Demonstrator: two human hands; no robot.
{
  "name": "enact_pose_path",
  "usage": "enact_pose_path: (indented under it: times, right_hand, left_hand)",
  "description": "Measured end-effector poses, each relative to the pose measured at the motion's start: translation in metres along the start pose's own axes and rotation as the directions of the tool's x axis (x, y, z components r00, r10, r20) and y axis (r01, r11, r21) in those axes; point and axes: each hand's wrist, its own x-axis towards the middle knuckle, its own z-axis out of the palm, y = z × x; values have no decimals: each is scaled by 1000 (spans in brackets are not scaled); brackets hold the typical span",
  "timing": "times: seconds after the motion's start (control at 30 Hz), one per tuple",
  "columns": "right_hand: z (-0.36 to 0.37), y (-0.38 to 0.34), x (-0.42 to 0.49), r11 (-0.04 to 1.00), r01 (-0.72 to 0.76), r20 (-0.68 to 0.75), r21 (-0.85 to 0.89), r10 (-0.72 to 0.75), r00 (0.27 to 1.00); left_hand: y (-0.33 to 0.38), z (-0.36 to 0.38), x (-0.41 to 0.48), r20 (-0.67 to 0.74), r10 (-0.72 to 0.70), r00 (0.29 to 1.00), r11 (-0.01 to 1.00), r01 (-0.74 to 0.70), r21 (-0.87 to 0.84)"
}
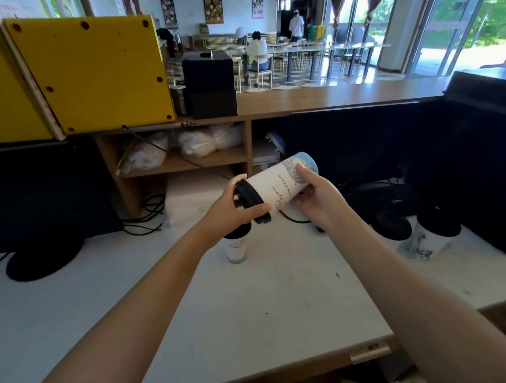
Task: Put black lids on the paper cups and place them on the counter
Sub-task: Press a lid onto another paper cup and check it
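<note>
At far left on the white bench (89, 290) stands a dark monitor base (42, 260), clear of the work. Moving right, the left hand (232, 207) has its grip wrapped around the black lid (251, 200), thumb below and fingers over the top, pressing it onto the mouth of the paper cup (281, 183). The cup is held in the air on its side, its long axis running from the lidded end at lower left up to its blue-tinted base at upper right. The right hand (314, 199) cradles the cup body from beneath, thumb over the printed side, its grip closed on the cup.

Directly below the left wrist, a second lidded cup (237, 247) stands upright on the bench, partly hidden by the hand. Whether the lid is seated all round cannot be told; its far rim is covered by fingers. At right, another cup (426, 240) sits in shadow, blurred.
</note>
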Motion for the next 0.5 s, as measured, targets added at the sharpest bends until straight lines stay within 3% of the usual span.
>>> enact_pose_path:
  times: [0.2, 0.5]
  right_hand:
    - [16, -24, 17, 941, 113, 2, -318, -119, 993]
    - [48, -48, 31, 683, 266, 129, -680, -245, 961]
  left_hand:
    - [5, 0, 20, 81, -38, 996, 995, 29, 100]
    - [15, 4, 38, 105, -11, 994, 1000, 8, 29]
